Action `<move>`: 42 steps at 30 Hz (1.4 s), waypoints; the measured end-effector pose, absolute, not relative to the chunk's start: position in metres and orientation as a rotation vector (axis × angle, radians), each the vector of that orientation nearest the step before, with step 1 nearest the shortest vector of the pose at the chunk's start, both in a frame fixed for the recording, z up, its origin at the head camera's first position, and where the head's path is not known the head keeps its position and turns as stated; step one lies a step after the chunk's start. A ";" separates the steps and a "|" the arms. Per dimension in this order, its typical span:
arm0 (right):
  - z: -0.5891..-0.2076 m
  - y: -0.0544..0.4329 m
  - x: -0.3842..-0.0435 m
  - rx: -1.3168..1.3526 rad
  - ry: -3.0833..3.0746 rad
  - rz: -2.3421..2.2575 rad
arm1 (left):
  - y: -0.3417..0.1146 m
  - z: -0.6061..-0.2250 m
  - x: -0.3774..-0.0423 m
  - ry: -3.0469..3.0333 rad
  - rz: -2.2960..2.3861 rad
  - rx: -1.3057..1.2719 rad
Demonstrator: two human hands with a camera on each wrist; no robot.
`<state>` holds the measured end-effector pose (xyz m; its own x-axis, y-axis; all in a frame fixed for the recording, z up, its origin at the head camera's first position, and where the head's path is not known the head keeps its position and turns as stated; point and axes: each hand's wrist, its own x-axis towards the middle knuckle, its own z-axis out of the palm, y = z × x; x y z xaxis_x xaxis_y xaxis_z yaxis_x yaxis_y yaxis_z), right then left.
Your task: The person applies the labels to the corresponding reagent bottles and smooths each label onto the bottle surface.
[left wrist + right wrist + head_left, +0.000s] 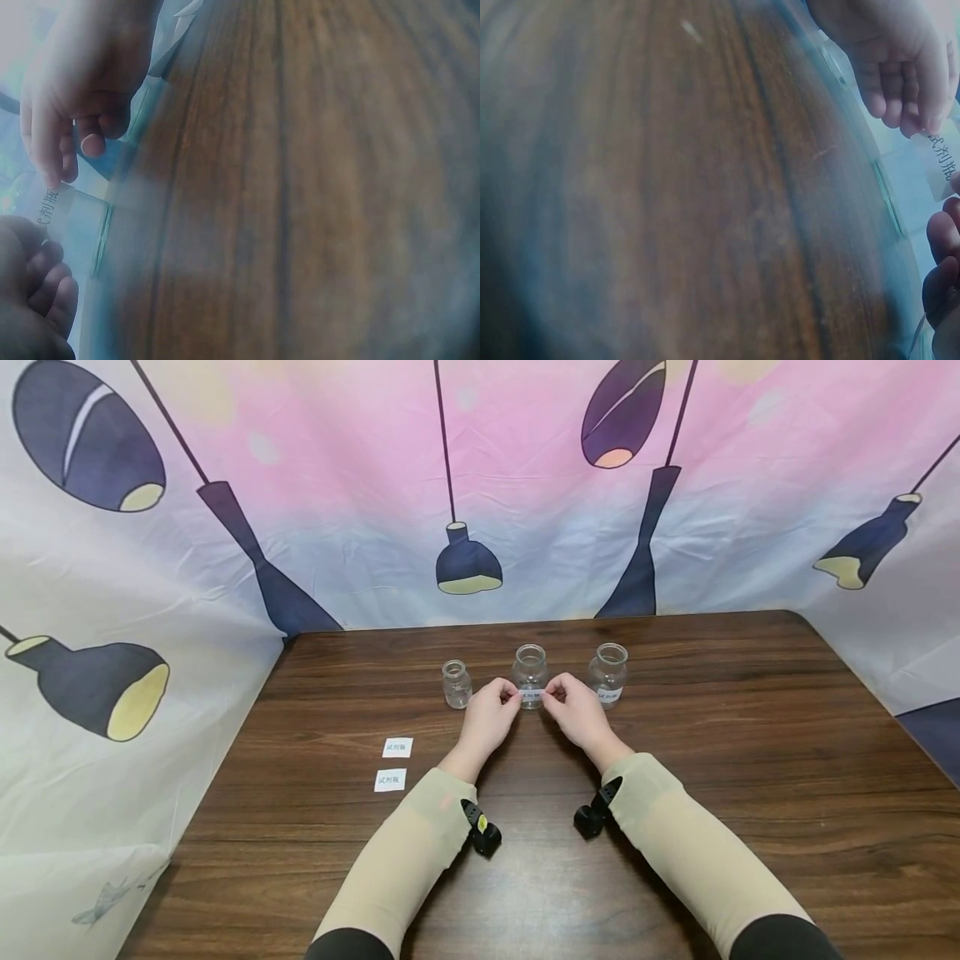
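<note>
Between my two hands a small white printed label (532, 693) stretches across the front of the middle glass jar (530, 664). My left hand (489, 717) pinches its left end between thumb and fingertips. At the other end, my right hand (581, 712) pinches it the same way. The left wrist view shows the label (51, 206) held flat, close over the clear glass. In the right wrist view its black characters (941, 159) face the camera. A smaller glass jar (456, 685) stands to the left. To the right is another glass jar (608, 668), bearing a similar label (609, 695).
Two more white labels (397, 747) (390, 780) lie on the dark wooden table (300, 827), left of my left forearm. A printed cloth (360, 527) with lamp drawings hangs behind the table and along its sides. All the jars stand uncapped towards the back.
</note>
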<state>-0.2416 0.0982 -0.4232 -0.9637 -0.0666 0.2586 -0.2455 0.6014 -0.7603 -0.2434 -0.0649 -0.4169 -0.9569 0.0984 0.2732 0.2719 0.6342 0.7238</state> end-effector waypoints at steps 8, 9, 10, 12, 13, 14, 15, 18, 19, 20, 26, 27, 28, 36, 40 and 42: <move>-0.424 0.098 -0.242 0.253 -2.629 1.302 | -0.065 -0.417 -0.243 -2.654 -1.221 -0.296; -0.423 0.098 -0.242 0.252 -2.630 1.304 | -0.065 -0.417 -0.243 -2.653 -1.222 -0.295; -0.424 0.098 -0.242 0.250 -2.631 1.305 | -0.065 -0.417 -0.243 -2.654 -1.222 -0.291; -0.424 0.098 -0.242 0.245 -2.635 1.305 | -0.066 -0.417 -0.244 -2.657 -1.226 -0.286; -0.424 0.098 -0.242 0.243 -2.637 1.304 | -0.066 -0.418 -0.244 -2.658 -1.226 -0.285; -0.424 0.098 -0.242 0.241 -2.638 1.303 | -0.066 -0.418 -0.244 -2.659 -1.224 -0.284; -0.424 0.098 -0.242 0.241 -2.637 1.303 | -0.066 -0.418 -0.244 -2.660 -1.221 -0.283; -0.424 0.098 -0.242 0.241 -2.641 1.302 | -0.065 -0.418 -0.244 -2.657 -1.216 -0.281; -0.424 0.098 -0.241 0.241 -2.642 1.303 | -0.065 -0.418 -0.244 -2.656 -1.214 -0.281; -0.424 0.098 -0.241 0.240 -2.643 1.305 | -0.065 -0.418 -0.244 -2.656 -1.211 -0.280; -0.424 0.098 -0.241 0.234 -2.644 1.320 | -0.065 -0.417 -0.244 -2.652 -1.248 -0.279; -0.424 0.098 -0.241 0.236 -2.642 1.326 | -0.066 -0.418 -0.244 -2.649 -1.263 -0.277; -0.424 0.098 -0.241 0.238 -2.640 1.332 | -0.066 -0.419 -0.244 -2.645 -1.282 -0.274; -0.425 0.099 -0.240 0.223 -2.588 1.491 | -0.070 -0.421 -0.243 -2.582 -1.486 -0.270; -0.425 0.100 -0.239 0.214 -2.566 1.563 | -0.072 -0.419 -0.243 -2.565 -1.506 -0.282; -0.424 0.101 -0.239 0.206 -2.572 1.590 | -0.072 -0.417 -0.243 -2.555 -1.511 -0.287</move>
<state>-0.2389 0.1011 -0.4242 -0.9846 -0.0571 0.1651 -0.1732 0.4418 -0.8802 -0.2425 -0.0724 -0.4172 -0.9689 0.0837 0.2329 0.2444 0.4711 0.8475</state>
